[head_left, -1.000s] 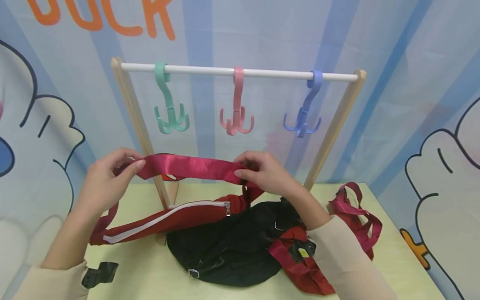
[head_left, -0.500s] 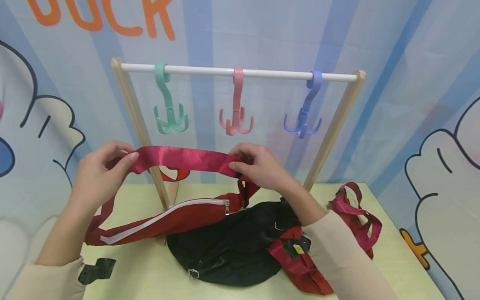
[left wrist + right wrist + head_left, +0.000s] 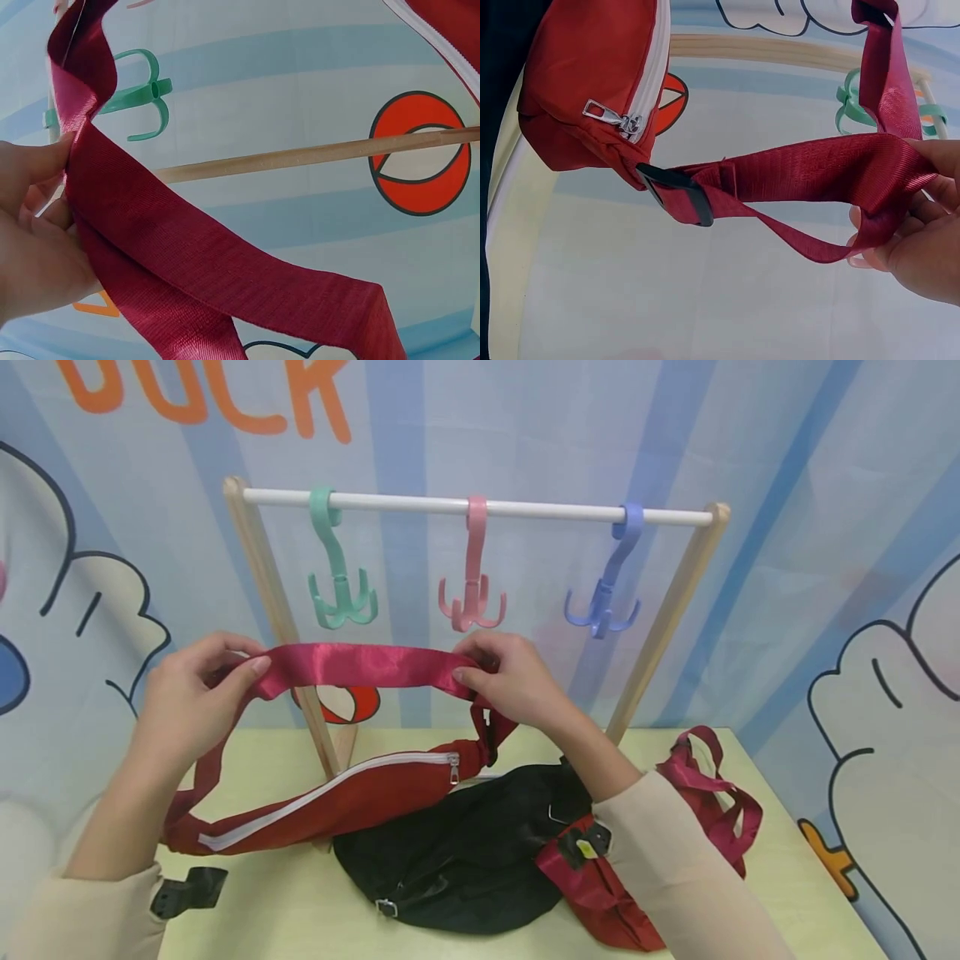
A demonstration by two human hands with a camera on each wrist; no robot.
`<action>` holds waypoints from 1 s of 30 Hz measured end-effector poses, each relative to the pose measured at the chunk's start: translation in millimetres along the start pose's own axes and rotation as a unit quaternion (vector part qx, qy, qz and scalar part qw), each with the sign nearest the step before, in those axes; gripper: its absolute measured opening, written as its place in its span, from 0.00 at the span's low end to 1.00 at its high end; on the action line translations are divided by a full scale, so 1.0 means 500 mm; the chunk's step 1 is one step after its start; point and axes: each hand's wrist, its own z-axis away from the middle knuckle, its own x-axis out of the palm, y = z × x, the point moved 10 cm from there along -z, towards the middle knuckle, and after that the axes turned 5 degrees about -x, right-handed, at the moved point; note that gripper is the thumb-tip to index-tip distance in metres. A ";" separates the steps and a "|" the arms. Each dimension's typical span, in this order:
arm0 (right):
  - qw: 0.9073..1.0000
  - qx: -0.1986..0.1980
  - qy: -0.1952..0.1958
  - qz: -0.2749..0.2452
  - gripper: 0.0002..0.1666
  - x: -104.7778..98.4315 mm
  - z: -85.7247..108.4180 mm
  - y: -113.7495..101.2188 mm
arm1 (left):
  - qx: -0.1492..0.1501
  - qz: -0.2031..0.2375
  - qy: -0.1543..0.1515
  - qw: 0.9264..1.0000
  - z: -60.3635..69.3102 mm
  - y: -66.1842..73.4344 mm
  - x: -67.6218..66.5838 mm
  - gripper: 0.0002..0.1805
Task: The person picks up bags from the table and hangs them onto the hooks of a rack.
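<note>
Both hands hold up the dark red strap of a red waist bag with a white zipper. The left hand pinches the strap's left part between thumb and fingers; the left wrist view shows the strap folded double there. My right hand pinches the right part, near a black slider buckle seen in the right wrist view. The bag hangs low from the strap, tilted, its left end lower, in front of the rack. Whether its underside touches the table is hard to tell.
A wooden rack with a white rail bears green, pink and blue claw hooks. A black bag lies on the table, with a red bag partly under the right sleeve. Another red bag lies at right.
Both hands have risen a little and moved slightly left, lifting the strap toward the hooks. The red waist bag has shifted slightly left with it. The other bags have stayed put.
</note>
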 end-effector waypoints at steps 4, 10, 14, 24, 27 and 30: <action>1.000 0.006 0.004 0.001 0.10 -0.003 -0.003 0.000 | 0.004 -0.010 -0.002 1.000 -0.001 0.004 -0.004 0.16; 1.000 0.002 0.011 0.009 0.10 -0.005 -0.007 -0.010 | -0.003 -0.017 0.007 1.000 -0.037 -0.063 0.006 0.19; 1.000 -0.007 0.015 0.003 0.09 -0.005 -0.009 -0.018 | 0.002 -0.035 0.021 0.999 -0.079 -0.139 0.020 0.21; 0.999 -0.003 0.047 -0.003 0.08 -0.010 -0.018 -0.026 | 0.000 -0.032 0.032 0.999 -0.064 -0.098 0.001 0.22; 0.998 -0.005 0.058 -0.004 0.08 -0.012 -0.021 -0.029 | -0.005 -0.030 0.043 0.999 -0.075 -0.117 0.003 0.21; 0.998 -0.007 0.067 -0.004 0.07 -0.012 -0.023 -0.035 | -0.009 -0.038 0.061 0.997 -0.099 -0.165 0.013 0.21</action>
